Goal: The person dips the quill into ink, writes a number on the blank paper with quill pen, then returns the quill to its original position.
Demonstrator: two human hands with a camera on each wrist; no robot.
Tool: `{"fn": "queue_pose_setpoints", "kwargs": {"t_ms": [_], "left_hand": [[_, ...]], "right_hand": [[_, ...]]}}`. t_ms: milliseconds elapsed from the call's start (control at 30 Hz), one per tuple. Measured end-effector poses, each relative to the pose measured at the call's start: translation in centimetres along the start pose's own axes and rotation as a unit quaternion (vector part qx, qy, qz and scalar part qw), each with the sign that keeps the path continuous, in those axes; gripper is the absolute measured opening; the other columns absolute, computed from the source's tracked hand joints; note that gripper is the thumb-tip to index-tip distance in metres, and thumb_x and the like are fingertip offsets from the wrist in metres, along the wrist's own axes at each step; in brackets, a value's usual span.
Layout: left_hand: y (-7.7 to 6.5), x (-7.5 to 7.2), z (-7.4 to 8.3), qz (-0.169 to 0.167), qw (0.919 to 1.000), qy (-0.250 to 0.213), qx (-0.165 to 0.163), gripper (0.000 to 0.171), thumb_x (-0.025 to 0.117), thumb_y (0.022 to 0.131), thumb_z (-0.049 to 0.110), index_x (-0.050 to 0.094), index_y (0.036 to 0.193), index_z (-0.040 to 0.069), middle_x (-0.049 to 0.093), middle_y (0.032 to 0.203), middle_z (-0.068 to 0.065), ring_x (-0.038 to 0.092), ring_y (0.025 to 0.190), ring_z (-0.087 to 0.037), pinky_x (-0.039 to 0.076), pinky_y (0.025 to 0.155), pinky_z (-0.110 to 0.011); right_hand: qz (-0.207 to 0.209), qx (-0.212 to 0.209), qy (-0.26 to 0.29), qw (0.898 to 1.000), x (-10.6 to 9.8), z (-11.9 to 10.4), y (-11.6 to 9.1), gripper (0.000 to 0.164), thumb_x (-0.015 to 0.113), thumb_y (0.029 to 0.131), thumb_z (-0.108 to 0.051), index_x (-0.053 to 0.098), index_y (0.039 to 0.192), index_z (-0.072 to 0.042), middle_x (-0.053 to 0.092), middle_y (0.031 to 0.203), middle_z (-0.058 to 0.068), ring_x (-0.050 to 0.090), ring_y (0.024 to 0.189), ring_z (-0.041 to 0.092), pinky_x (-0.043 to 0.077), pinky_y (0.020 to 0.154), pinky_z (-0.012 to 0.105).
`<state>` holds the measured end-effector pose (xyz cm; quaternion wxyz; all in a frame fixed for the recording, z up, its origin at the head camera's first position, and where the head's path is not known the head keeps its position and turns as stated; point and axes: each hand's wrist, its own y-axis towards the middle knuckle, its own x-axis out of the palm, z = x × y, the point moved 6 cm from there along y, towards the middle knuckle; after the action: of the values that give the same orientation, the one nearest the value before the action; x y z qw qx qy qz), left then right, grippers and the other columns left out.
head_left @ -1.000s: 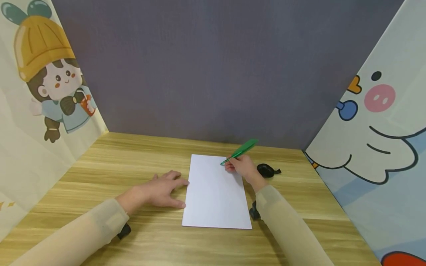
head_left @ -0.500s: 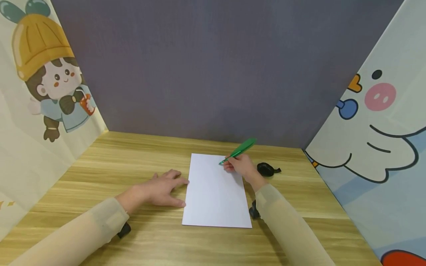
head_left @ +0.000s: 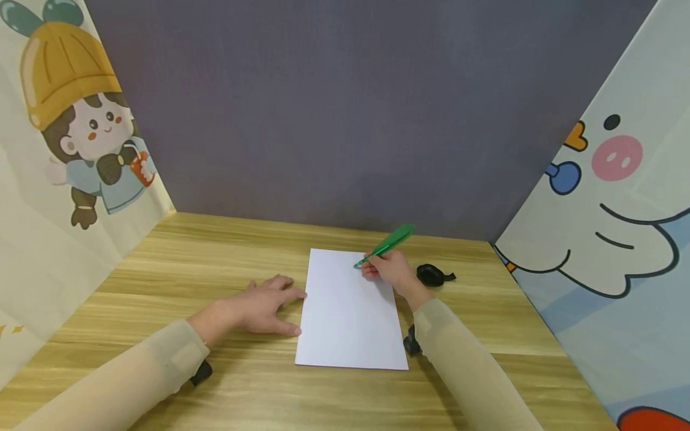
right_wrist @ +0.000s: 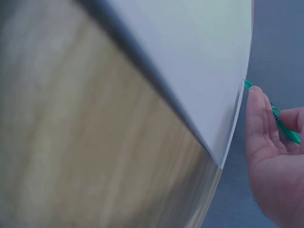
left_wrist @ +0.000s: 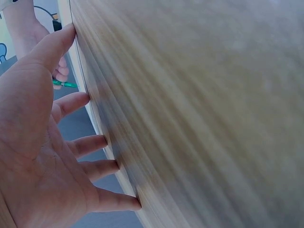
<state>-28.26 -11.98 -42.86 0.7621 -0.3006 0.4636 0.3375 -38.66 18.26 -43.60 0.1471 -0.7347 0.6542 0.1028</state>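
A white sheet of paper [head_left: 347, 317] lies on the wood-grain table, its surface without visible marks. My right hand [head_left: 389, 268] rests near the paper's upper right edge and pinches a green feather-shaped pen [head_left: 392, 240], tip down at the upper part of the sheet. In the right wrist view the pen [right_wrist: 286, 130] runs between thumb and fingers. My left hand [head_left: 268, 306] lies spread on the table, with thumb and index fingertips at the paper's left edge. The left wrist view shows the left hand's fingers [left_wrist: 97, 169] straight and apart, tips on the tabletop.
A black object with a short strap [head_left: 430, 275] sits on the table [head_left: 215, 257] right of my right hand. A dark grey panel [head_left: 334, 120] stands behind the table. Printed cartoon panels flank it, a capped figure [head_left: 108, 137] on the left and a white animal [head_left: 609, 227] on the right.
The right hand and the pen tip have shifted very slightly left over the paper. The left hand stays in place.
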Motion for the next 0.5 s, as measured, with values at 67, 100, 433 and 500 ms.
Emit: {"fn": "queue_pose_setpoints", "kwargs": {"t_ms": [67, 100, 433, 500], "left_hand": [[0.00, 0.01, 0.00, -0.001, 1.0000, -0.001, 0.000, 0.086, 0.076, 0.094, 0.069, 0.050, 0.164, 0.027, 0.033, 0.175, -0.025, 0.036, 0.161, -0.050, 0.018, 0.117, -0.093], [0.01, 0.01, 0.00, -0.001, 1.0000, -0.001, 0.000, 0.086, 0.076, 0.094, 0.069, 0.050, 0.164, 0.027, 0.033, 0.175, -0.025, 0.036, 0.161, -0.050, 0.018, 0.117, -0.093], [0.08, 0.07, -0.07, -0.003, 1.0000, 0.001, -0.001, 0.086, 0.076, 0.094, 0.070, 0.050, 0.165, 0.028, 0.032, 0.176, -0.024, 0.035, 0.161, -0.050, 0.017, 0.118, -0.093], [0.07, 0.05, -0.02, -0.003, 1.0000, 0.001, -0.002, 0.086, 0.076, 0.094, 0.069, 0.050, 0.165, 0.028, 0.032, 0.176, -0.024, 0.035, 0.161, -0.050, 0.017, 0.118, -0.093]], "right_hand": [[-0.002, 0.002, 0.005, 1.000, 0.05, 0.01, -0.02, 0.033, 0.054, 0.115, -0.013, 0.069, 0.135, 0.009, 0.079, 0.118, 0.026, 0.082, 0.100, 0.025, 0.068, 0.087, 0.033], [-0.003, 0.002, 0.007, 1.000, 0.07, 0.01, -0.04, 0.033, 0.054, 0.115, -0.013, 0.069, 0.136, 0.009, 0.078, 0.119, 0.026, 0.082, 0.101, 0.026, 0.068, 0.088, 0.034], [-0.009, 0.002, 0.007, 1.000, 0.46, -0.14, -0.15, 0.032, 0.056, 0.115, -0.013, 0.070, 0.135, 0.008, 0.079, 0.115, 0.024, 0.082, 0.095, 0.021, 0.068, 0.086, 0.033], [-0.010, 0.000, 0.007, 1.000, 0.55, -0.23, -0.21, 0.032, 0.056, 0.115, -0.012, 0.070, 0.135, 0.008, 0.080, 0.115, 0.023, 0.082, 0.093, 0.019, 0.068, 0.085, 0.032]]}}
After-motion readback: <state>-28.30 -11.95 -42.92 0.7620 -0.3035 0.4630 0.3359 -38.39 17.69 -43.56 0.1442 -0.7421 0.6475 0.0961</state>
